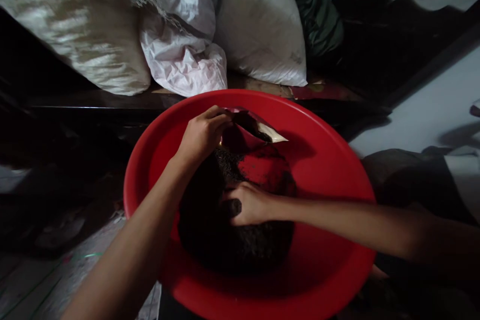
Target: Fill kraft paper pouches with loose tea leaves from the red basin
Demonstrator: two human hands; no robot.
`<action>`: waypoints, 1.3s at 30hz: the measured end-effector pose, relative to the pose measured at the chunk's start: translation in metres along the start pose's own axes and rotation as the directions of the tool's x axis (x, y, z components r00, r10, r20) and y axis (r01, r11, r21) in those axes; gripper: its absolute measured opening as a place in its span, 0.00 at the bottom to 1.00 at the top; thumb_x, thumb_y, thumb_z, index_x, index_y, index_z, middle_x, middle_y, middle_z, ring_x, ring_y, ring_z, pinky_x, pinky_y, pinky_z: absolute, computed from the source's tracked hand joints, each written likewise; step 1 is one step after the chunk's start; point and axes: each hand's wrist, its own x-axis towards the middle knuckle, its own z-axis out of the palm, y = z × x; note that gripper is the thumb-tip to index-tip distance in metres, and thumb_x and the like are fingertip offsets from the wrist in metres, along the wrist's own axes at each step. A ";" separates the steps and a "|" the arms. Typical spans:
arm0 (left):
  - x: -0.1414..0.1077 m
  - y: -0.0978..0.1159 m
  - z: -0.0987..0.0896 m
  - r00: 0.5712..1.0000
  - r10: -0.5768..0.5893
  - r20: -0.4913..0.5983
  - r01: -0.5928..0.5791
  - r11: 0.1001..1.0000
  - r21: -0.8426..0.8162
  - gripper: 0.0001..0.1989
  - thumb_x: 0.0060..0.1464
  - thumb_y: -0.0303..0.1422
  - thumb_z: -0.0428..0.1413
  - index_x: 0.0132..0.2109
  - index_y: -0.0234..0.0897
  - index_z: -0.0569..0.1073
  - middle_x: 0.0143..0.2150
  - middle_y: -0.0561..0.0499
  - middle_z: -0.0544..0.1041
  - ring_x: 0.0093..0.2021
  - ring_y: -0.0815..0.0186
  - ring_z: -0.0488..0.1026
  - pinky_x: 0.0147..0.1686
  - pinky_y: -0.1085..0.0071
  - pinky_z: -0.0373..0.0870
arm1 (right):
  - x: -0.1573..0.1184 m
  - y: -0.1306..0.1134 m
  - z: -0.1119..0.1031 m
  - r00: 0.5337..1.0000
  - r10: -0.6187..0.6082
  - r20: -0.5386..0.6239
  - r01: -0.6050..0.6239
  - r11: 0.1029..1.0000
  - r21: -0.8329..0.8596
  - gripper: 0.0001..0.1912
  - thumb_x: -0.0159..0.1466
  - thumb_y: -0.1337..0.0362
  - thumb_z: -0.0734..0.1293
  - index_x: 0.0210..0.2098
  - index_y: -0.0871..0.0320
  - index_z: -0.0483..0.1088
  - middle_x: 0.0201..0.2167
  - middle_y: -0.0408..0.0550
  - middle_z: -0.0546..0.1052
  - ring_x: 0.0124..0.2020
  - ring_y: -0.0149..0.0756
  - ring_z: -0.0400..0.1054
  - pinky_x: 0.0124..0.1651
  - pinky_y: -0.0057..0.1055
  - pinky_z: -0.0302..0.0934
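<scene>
A wide red plastic basin (pixel 330 170) holds a heap of dark, loose, grainy stuff (pixel 255 245), perhaps tea leaves; its exact kind is unclear. My left hand (pixel 206 132) grips the upper left edge of a dark red pouch (pixel 240 137) with a pale inner face. The pouch's mouth gapes, and dark bits show inside it. My right hand (pixel 251 203) is sunk partly into the heap, its fingers curled round a clump of the dark stuff. Its fingertips are hidden in the heap.
Behind the basin, a dark ledge (pixel 93 102) bears several full sacks, among them a cream sack (pixel 90 35), a crumpled white sack (pixel 183 55) and a plump white sack (pixel 262 30). A dark green bundle (pixel 318 20) lies beside them. A pale wall stands at the right.
</scene>
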 end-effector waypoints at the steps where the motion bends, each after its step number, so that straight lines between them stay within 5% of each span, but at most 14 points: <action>1: 0.001 0.001 0.000 1.000 0.005 0.010 -0.005 1.000 -0.013 0.10 0.71 0.30 0.55 0.43 0.35 0.81 0.46 0.45 0.82 0.42 0.64 0.80 0.42 0.70 0.75 | -0.009 -0.010 -0.014 0.999 -0.036 -0.028 0.037 0.998 0.050 0.19 0.53 0.65 0.78 0.46 0.54 0.82 0.48 0.49 0.81 0.48 0.44 0.76 0.57 0.40 0.69; 6: 0.005 0.007 -0.004 0.995 0.045 0.085 -0.032 0.989 -0.144 0.10 0.70 0.28 0.54 0.42 0.35 0.79 0.55 0.41 0.80 0.54 0.60 0.80 0.53 0.65 0.77 | -0.032 -0.053 -0.112 0.951 -0.092 -0.295 0.153 0.970 0.191 0.10 0.60 0.62 0.74 0.42 0.53 0.79 0.43 0.44 0.80 0.45 0.37 0.75 0.52 0.34 0.68; 9: 0.005 0.010 -0.007 0.986 0.101 0.136 -0.075 0.979 -0.188 0.09 0.69 0.26 0.53 0.41 0.35 0.78 0.60 0.39 0.78 0.61 0.57 0.77 0.58 0.62 0.76 | -0.007 -0.048 -0.156 0.930 -0.068 -0.361 0.086 0.996 0.034 0.13 0.60 0.60 0.75 0.45 0.54 0.79 0.44 0.45 0.81 0.45 0.39 0.75 0.52 0.36 0.68; 12: 0.004 0.010 -0.011 0.987 0.104 0.122 -0.084 0.984 -0.160 0.08 0.67 0.25 0.53 0.40 0.35 0.76 0.58 0.40 0.78 0.58 0.57 0.78 0.56 0.62 0.77 | 0.033 -0.027 -0.169 0.908 -0.090 -0.409 0.006 0.979 -0.202 0.16 0.58 0.63 0.75 0.46 0.55 0.80 0.46 0.46 0.82 0.48 0.43 0.74 0.55 0.40 0.66; 17: 0.003 0.005 -0.014 0.996 0.058 0.074 -0.049 0.991 -0.126 0.07 0.66 0.25 0.55 0.37 0.36 0.75 0.52 0.43 0.80 0.51 0.61 0.79 0.51 0.65 0.77 | 0.070 -0.012 -0.160 0.910 -0.067 -0.409 -0.106 0.916 -0.386 0.12 0.62 0.63 0.73 0.46 0.55 0.80 0.44 0.48 0.82 0.47 0.44 0.75 0.54 0.39 0.66; 23: 0.007 0.012 -0.007 0.989 0.057 0.134 -0.036 0.988 -0.151 0.08 0.69 0.28 0.53 0.40 0.35 0.76 0.55 0.41 0.79 0.56 0.59 0.79 0.55 0.64 0.76 | 0.045 -0.011 -0.162 0.925 -0.035 -0.377 -0.114 0.923 -0.367 0.10 0.66 0.66 0.70 0.46 0.54 0.81 0.44 0.47 0.84 0.49 0.44 0.77 0.54 0.38 0.68; 25: 0.007 0.012 -0.005 0.991 0.036 0.130 -0.018 0.990 -0.139 0.08 0.69 0.27 0.53 0.40 0.35 0.76 0.55 0.41 0.79 0.56 0.58 0.79 0.55 0.63 0.76 | 0.021 -0.017 -0.152 0.882 -0.101 -0.461 -0.087 0.926 -0.367 0.10 0.70 0.64 0.67 0.46 0.54 0.81 0.49 0.48 0.83 0.53 0.45 0.76 0.58 0.42 0.68; 29: 0.005 0.010 -0.004 0.988 -0.037 0.148 0.055 0.992 -0.118 0.09 0.68 0.27 0.53 0.40 0.36 0.77 0.54 0.41 0.79 0.53 0.57 0.79 0.53 0.61 0.76 | -0.044 -0.025 -0.112 0.701 -0.261 -0.663 -0.016 0.924 -0.381 0.13 0.73 0.65 0.62 0.46 0.52 0.79 0.44 0.51 0.83 0.48 0.45 0.78 0.55 0.45 0.70; 32: 0.004 0.007 -0.002 0.981 -0.070 0.181 0.090 0.991 -0.103 0.10 0.68 0.27 0.52 0.39 0.37 0.77 0.53 0.41 0.79 0.53 0.57 0.79 0.52 0.60 0.77 | -0.079 -0.002 -0.082 0.685 -0.432 -0.587 0.203 0.887 -0.415 0.10 0.69 0.68 0.64 0.42 0.49 0.77 0.33 0.47 0.80 0.37 0.44 0.76 0.45 0.44 0.72; 34: 0.003 0.006 -0.001 0.978 -0.084 0.193 0.103 0.991 -0.090 0.10 0.69 0.27 0.52 0.38 0.38 0.76 0.52 0.42 0.79 0.52 0.56 0.79 0.52 0.60 0.77 | -0.082 0.023 -0.062 0.796 -0.338 -0.502 0.192 0.928 -0.319 0.08 0.69 0.64 0.65 0.44 0.50 0.77 0.36 0.48 0.81 0.41 0.45 0.77 0.48 0.46 0.73; 36: 0.002 0.007 0.000 0.977 -0.094 0.190 0.112 0.990 -0.084 0.10 0.68 0.27 0.52 0.38 0.39 0.77 0.53 0.44 0.79 0.52 0.57 0.79 0.52 0.59 0.77 | -0.071 0.048 -0.041 0.926 -0.024 -0.377 -0.039 0.987 -0.157 0.15 0.72 0.55 0.64 0.52 0.52 0.76 0.48 0.52 0.82 0.52 0.48 0.77 0.58 0.50 0.72; 39: 0.001 0.008 -0.002 0.980 -0.086 0.179 0.104 0.990 -0.094 0.10 0.66 0.26 0.53 0.37 0.39 0.77 0.51 0.45 0.79 0.52 0.56 0.80 0.53 0.57 0.77 | -0.038 0.087 -0.008 0.928 0.340 -0.153 -0.342 0.939 0.013 0.30 0.73 0.44 0.60 0.66 0.55 0.69 0.70 0.59 0.69 0.73 0.53 0.61 0.75 0.57 0.55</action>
